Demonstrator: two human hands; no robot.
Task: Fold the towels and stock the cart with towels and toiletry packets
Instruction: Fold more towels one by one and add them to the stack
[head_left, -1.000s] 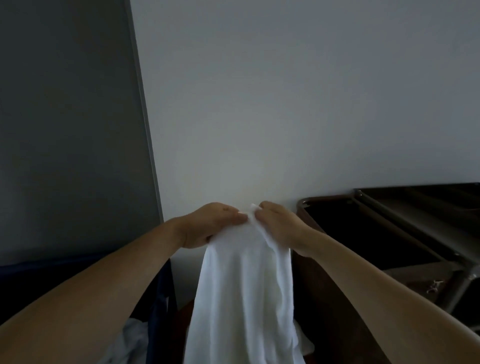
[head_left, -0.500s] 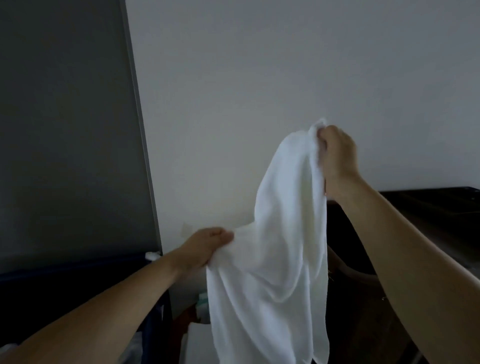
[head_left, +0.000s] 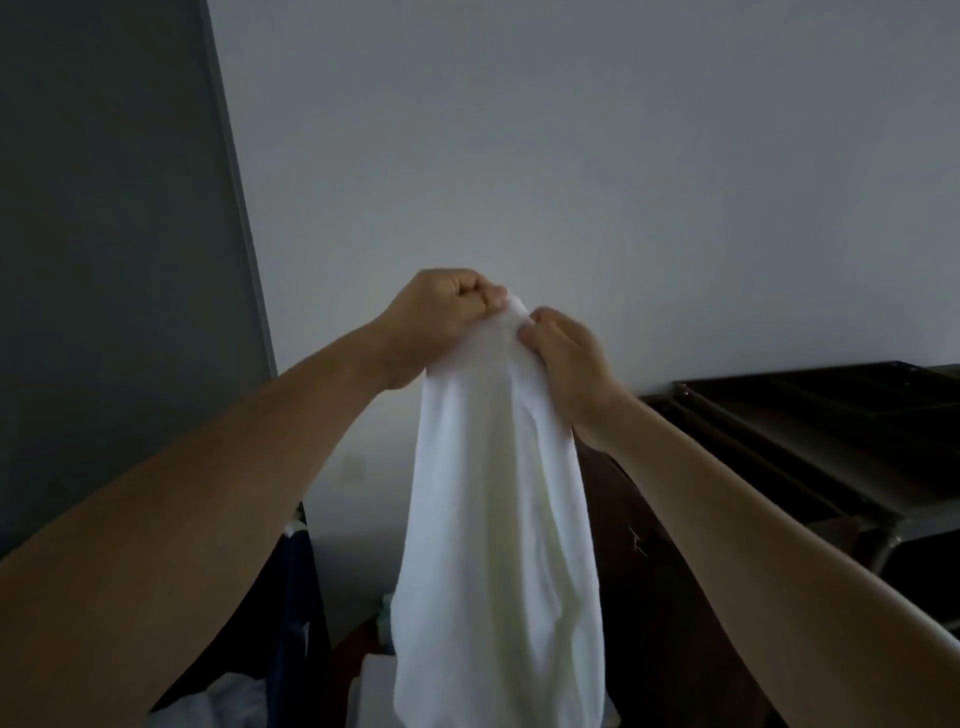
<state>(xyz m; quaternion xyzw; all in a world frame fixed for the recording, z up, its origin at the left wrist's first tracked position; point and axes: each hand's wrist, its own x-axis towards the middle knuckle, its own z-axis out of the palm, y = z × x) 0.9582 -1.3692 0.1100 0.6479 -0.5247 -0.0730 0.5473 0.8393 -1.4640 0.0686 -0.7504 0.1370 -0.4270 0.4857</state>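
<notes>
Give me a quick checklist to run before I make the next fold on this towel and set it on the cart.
1. Left hand grips the top edge of the towel: ok.
2. Right hand pinches the same edge, close beside the left: ok.
3. Corners lined up: cannot tell, cloth is bunched.
4. Towel's lower end hangs free: cannot tell, it runs out of frame.
5. Room on the cart at right: cannot tell, too dark.

From where I stand, I can read no text, label, brand, number or sign on anything here.
</notes>
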